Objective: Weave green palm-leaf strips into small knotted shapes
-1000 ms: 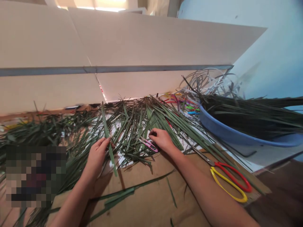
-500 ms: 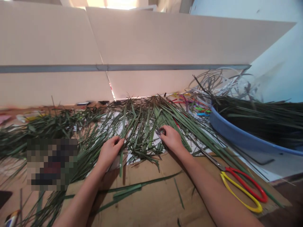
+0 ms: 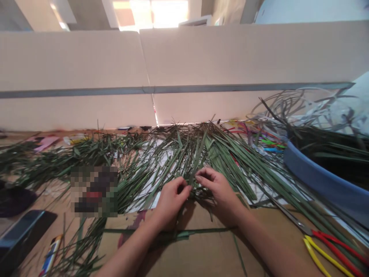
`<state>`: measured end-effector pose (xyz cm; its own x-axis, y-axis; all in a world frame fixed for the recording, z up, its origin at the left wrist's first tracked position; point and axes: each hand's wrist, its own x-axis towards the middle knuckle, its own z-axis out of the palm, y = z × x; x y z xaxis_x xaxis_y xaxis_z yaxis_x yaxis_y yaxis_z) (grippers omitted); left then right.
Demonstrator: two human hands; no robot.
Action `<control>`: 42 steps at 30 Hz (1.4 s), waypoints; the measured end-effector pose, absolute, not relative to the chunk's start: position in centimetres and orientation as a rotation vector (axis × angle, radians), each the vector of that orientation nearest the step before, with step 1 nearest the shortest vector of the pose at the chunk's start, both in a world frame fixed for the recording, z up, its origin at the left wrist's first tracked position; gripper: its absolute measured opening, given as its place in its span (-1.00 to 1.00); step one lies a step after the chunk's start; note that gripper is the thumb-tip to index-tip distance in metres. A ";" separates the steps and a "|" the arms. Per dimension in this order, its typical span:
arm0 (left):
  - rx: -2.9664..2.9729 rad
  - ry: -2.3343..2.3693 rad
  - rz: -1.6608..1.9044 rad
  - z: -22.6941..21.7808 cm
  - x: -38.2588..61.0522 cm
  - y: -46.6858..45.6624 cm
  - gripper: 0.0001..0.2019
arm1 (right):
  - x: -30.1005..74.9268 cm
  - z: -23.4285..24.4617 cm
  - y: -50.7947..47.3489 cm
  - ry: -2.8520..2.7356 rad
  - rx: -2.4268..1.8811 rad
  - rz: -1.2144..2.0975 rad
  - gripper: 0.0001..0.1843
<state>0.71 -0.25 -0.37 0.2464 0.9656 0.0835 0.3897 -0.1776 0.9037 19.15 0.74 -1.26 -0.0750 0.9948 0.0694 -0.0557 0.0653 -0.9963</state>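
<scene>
Long green leaf strips (image 3: pixel 198 156) lie in a thick layer over white paper. My left hand (image 3: pixel 173 198) is closed in a pinch on a narrow green leaf strip (image 3: pixel 192 176) that stands up out of the pile. Close beside it, my right hand (image 3: pixel 216 188) has its thumb and fingers curled together near the same strip. What sits between the right fingertips is too small to make out. Below both hands, a few cut strips (image 3: pixel 201 231) rest on a brown cardboard sheet (image 3: pixel 213 254).
Scissors (image 3: pixel 314 232) with red and yellow handles lie at the right. Beyond them stands a blue tub (image 3: pixel 311 179) of long leaves. At the left are a dark phone (image 3: pixel 25 231) and a glue-like tube (image 3: pixel 51 256). A pale partition (image 3: pixel 230 57) closes off the back.
My hands have come closer together. The left one has moved right with a leaf strip, and the right one is lower. The view has shifted left, so the scene appears further right.
</scene>
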 end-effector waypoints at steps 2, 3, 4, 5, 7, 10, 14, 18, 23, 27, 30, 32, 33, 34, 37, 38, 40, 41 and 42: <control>1.840 1.262 0.866 -0.1 0.8 -0.7 -0.71 | 19.0 -1.0 0.3 -1.193 -1.083 1.294 -0.72; 1.894 1.261 0.855 -0.1 0.8 -0.9 -0.71 | 19.0 -0.9 0.2 -1.171 -1.082 1.307 -0.69; 1.937 1.256 0.849 0.0 0.8 -1.0 -0.72 | 19.0 -0.9 0.2 -1.156 -1.079 1.315 -0.68; 1.969 1.249 0.846 0.0 0.8 -1.0 -0.73 | 19.0 -1.0 0.3 -1.146 -1.073 1.324 -0.67; 2.003 1.235 0.844 0.0 0.7 -1.1 -0.76 | 19.0 -1.1 0.4 -1.122 -1.058 1.352 -0.66; 1.982 1.202 0.843 -0.1 0.7 -1.1 -0.76 | 18.9 -1.2 0.2 -1.056 -1.048 1.425 -0.65; 1.742 1.073 0.876 -0.2 0.8 -1.3 -0.71 | 18.5 -0.6 -0.8 -0.930 -1.000 1.527 -0.72; 1.377 0.968 0.898 -0.4 1.1 -1.4 -0.64 | 18.4 0.0 -1.5 -0.847 -0.967 1.609 -0.73; 0.934 0.774 0.819 -0.8 1.5 -1.5 -0.50 | 18.9 -0.8 -1.6 -0.779 -0.975 1.676 -0.77; 0.923 0.729 0.835 -0.8 1.4 -1.3 -0.56 | 19.1 -1.0 -1.5 -0.906 -1.018 1.568 -0.78; 1.064 0.811 0.880 -0.6 1.2 -1.2 -0.70 | 19.0 -0.8 -1.2 -1.017 -1.051 1.490 -0.70; 1.202 0.881 0.910 -0.6 1.2 -1.1 -0.78 | 18.9 -0.9 -0.9 -1.084 -1.061 1.425 -0.62; 1.280 0.923 0.928 -0.7 1.2 -1.1 -0.81 | 18.8 -1.1 -0.7 -1.124 -1.067 1.390 -0.60; 1.358 0.969 0.943 -0.7 1.2 -1.1 -0.83 | 18.7 -1.3 -0.5 -1.168 -1.072 1.357 -0.59; 1.533 1.088 0.959 -0.7 1.2 -1.2 -0.87 | 18.4 -2.0 -0.1 -1.256 -1.085 1.284 -0.63; 1.563 1.114 0.956 -0.7 1.2 -1.2 -0.88 | 18.3 -2.2 -0.1 -1.258 -1.086 1.277 -0.65; 1.592 1.141 0.959 -0.8 1.3 -1.4 -0.88 | 18.1 -2.4 -0.1 -1.234 -1.078 1.287 -0.66; 1.593 1.144 0.967 -0.9 1.3 -1.4 -0.88 | 18.1 -2.5 -0.1 -1.216 -1.071 1.294 -0.66; 1.587 1.142 0.978 -1.0 1.4 -1.4 -0.88 | 18.1 -2.5 -0.1 -1.199 -1.063 1.304 -0.64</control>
<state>1.38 -1.42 -0.96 0.2538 0.9635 0.0854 0.2326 -0.1465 0.9615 18.06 -0.11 -2.50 -0.0850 0.9959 0.0313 -0.1147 0.0214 -0.9932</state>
